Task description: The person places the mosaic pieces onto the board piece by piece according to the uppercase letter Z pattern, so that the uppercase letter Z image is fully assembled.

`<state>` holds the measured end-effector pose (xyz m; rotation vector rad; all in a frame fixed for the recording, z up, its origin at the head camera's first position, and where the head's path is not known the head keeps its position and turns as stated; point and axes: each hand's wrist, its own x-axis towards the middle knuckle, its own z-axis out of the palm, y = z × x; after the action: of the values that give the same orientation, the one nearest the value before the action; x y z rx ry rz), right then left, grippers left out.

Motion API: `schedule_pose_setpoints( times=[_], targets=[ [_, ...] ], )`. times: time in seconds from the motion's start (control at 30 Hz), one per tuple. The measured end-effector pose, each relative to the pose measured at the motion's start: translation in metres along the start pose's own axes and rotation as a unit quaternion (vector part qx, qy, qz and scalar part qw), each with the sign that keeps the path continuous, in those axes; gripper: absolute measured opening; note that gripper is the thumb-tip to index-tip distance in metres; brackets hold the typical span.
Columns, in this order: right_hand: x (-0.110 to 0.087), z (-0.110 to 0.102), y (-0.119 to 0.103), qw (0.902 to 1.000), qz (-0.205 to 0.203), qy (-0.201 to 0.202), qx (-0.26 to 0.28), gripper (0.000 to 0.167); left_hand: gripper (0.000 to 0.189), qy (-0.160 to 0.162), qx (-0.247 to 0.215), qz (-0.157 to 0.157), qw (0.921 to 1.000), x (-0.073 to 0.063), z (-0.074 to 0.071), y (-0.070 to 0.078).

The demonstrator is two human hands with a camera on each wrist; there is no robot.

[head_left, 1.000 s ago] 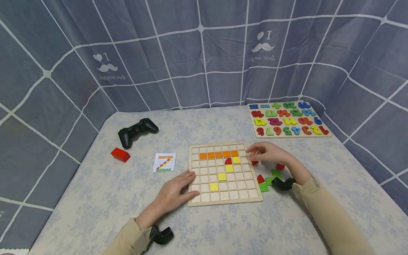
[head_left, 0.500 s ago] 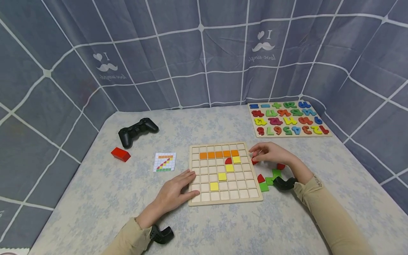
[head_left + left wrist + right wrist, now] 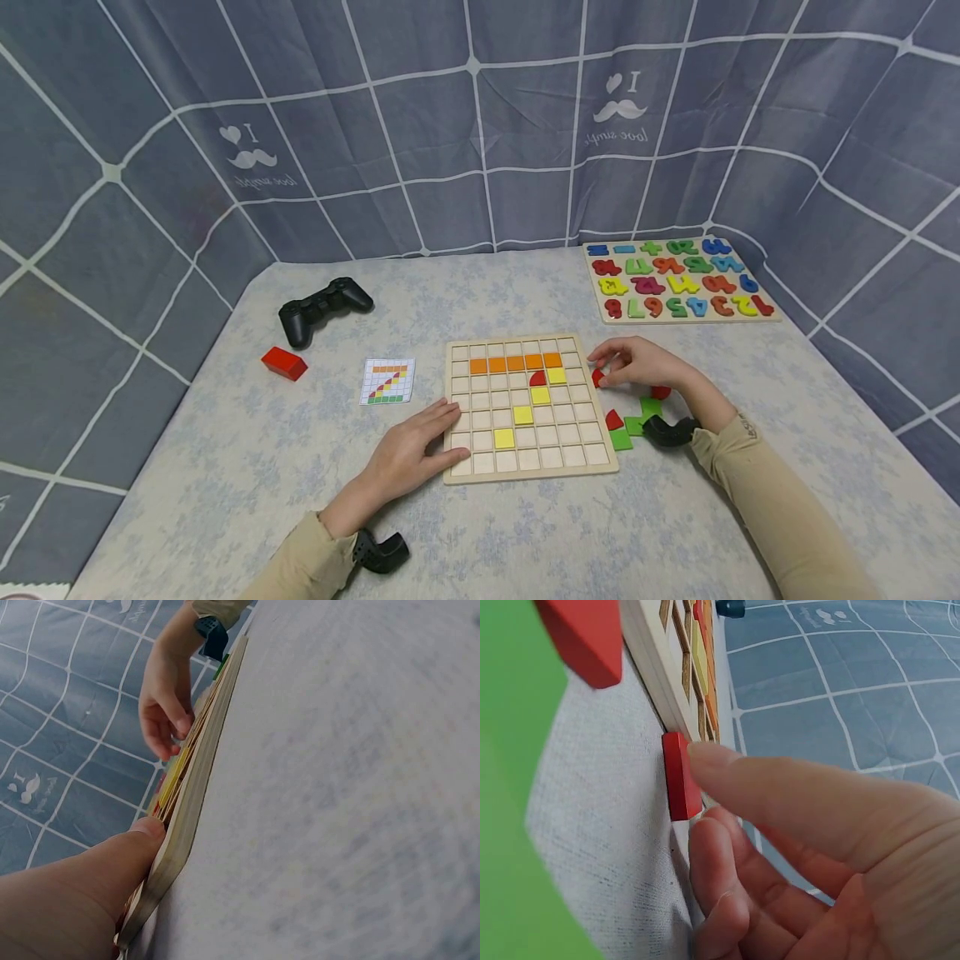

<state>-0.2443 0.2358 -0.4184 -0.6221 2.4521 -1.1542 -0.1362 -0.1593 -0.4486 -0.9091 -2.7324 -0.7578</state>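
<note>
mirrored "I", heart, moustache and "love simple" appearing twice on the blue curtain point(image 3: 525, 108), digits 8 to 1 running left to right on the number board point(image 3: 624, 308), right cuff point(image 3: 726, 440) bearing illegible lettering

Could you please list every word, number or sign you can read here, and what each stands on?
"I" with a heart and moustache, mirrored: curtain, twice.
"love simp", mirrored, last letters unclear: curtain, twice, below each moustache.
"1 2 3 4 5 6 7 8 9" and "+ - =", upside down: number board; its two-digit numbers are too small to read surely.
"Z"-like coloured pattern: card.
Marks too small to read: right cuff.
</note>
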Motion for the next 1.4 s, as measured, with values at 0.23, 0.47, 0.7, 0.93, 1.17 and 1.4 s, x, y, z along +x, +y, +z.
schedule_pose_setpoints(
  times=[0.23, 0.47, 0.7, 0.93, 1.17, 1.4],
  targets=[
    [-0.001, 0.001, -0.005, 0.9996, 0.017, 0.002, -0.022, 0.034, 0.063, -0.001, -0.002, -0.004, 1.0, 0.0, 0.0, 0.0],
    [-0.001, 0.003, -0.005, 0.9992, 0.021, 0.005, -0.033, 0.03, 0.062, 0.0, -0.005, -0.002, 1.0, 0.0, 0.0, 0.001],
    [-0.002, -0.001, -0.008, 0.9992, 0.02, -0.015, -0.03, 0.017, 0.062, 0.0, -0.006, 0.0, 1.0, 0.0, 0.0, 0.0],
    [-0.004, -0.006, -0.021, 0.9995, 0.003, -0.026, -0.016, 0.015, 0.062, 0.001, -0.006, 0.003, 1.0, 0.0, 0.0, -0.001],
    [0.016, 0.007, -0.038, 0.9981, -0.035, -0.05, -0.012, 0.017, 0.062, -0.001, -0.003, -0.003, 1.0, 0.0, 0.0, -0.001],
    [0.039, 0.035, -0.063, 0.994, -0.081, -0.067, -0.032, 0.013, 0.062, -0.007, -0.007, -0.007, 0.9999, 0.0, -0.001, 0.0]
  ],
)
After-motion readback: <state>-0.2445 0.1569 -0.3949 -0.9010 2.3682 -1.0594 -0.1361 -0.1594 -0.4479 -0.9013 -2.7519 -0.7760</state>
